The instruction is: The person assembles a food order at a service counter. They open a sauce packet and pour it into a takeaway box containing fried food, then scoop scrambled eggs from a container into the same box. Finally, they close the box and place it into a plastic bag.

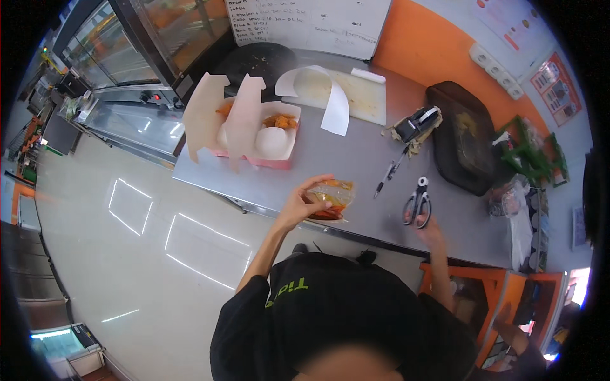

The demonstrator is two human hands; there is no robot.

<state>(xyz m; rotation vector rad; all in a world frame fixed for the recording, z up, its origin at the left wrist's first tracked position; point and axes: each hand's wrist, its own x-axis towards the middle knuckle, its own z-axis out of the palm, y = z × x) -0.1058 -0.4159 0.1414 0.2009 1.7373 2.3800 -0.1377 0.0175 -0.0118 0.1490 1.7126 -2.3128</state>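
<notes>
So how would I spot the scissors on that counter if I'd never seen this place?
Start at the grey steel counter and follow its near edge towards the person's right. Just past the pen lie the scissors, with the right hand at their handles. They are the only thing there with black looped handles and pale blades pointing away from the person.

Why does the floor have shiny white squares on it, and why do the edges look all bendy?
In the head view, ceiling lights glare off the glossy floor as bright outlined squares; the fisheye lens bows the steel counter edge and darkens the corners; the left hand and its sauce packet look slightly soft.
</notes>
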